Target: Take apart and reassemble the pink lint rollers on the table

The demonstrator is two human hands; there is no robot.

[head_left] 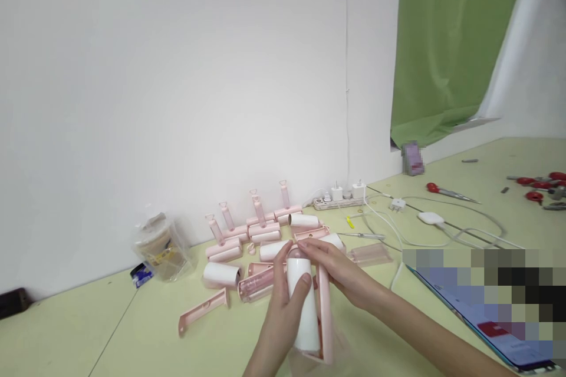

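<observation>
A white cylinder (304, 312) set against a long pink plastic holder (325, 318), looking like a lint roller, is between my two hands near the front of the table. My left hand (280, 288) wraps round the white cylinder, thumb across its front. The fingers of my right hand (331, 265) close over the top end, where a rounded pink part (298, 253) shows; my palm covers some of the holder. Just behind my left hand lies a clear pink tube in a pink case (256, 284). A separate pink holder (203, 310) lies to the left.
White cylinders (221, 274) and pink cases (224, 249) lie behind my hands, several small pink handled pieces (225, 216) standing on them. A power strip (338, 201) is by the wall. A bagged tub (163, 247) stands left; a phone (481, 330) lies right.
</observation>
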